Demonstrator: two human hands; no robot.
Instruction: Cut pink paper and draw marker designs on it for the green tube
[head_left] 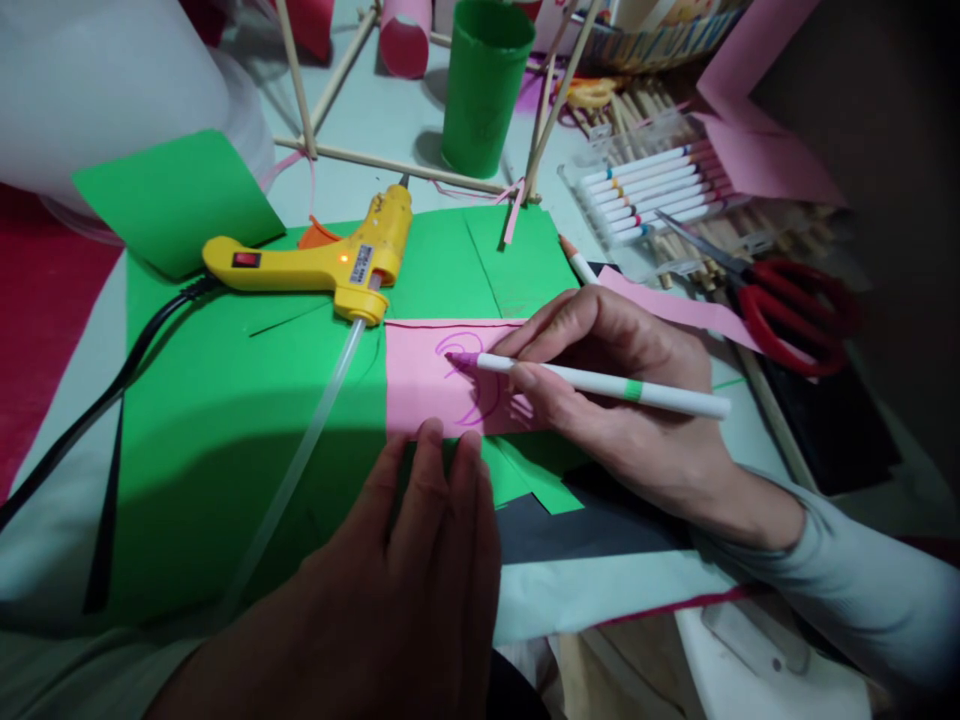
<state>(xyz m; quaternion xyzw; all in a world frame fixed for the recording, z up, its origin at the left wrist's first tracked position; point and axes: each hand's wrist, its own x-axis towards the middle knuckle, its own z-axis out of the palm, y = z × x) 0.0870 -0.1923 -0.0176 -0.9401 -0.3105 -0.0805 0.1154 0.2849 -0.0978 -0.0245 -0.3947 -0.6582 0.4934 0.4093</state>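
A white felt-tip pen (600, 380) with a purple tip is pinched in my right hand (637, 400), its point touching a pink paper piece (412, 385). Curved purple lines, something like a 3, are drawn on that paper. My left hand (420, 540) lies flat with its fingers stretched out, fingertips pressing the lower edge of the pink paper. Beneath the pink piece spreads green paper (225, 400). Just beyond, a yellow glue gun (315, 265) lies on the green paper, its light glowing orange and a clear glue stick in its back.
A green cup (484, 90) stands behind, among thin wooden sticks joined in a frame (405, 165). Red-handled scissors (787, 310), a case of felt-tip pens (652, 190) and a pink paper strip (675, 305) lie at the right. The glue gun's black cord (112, 370) runs left.
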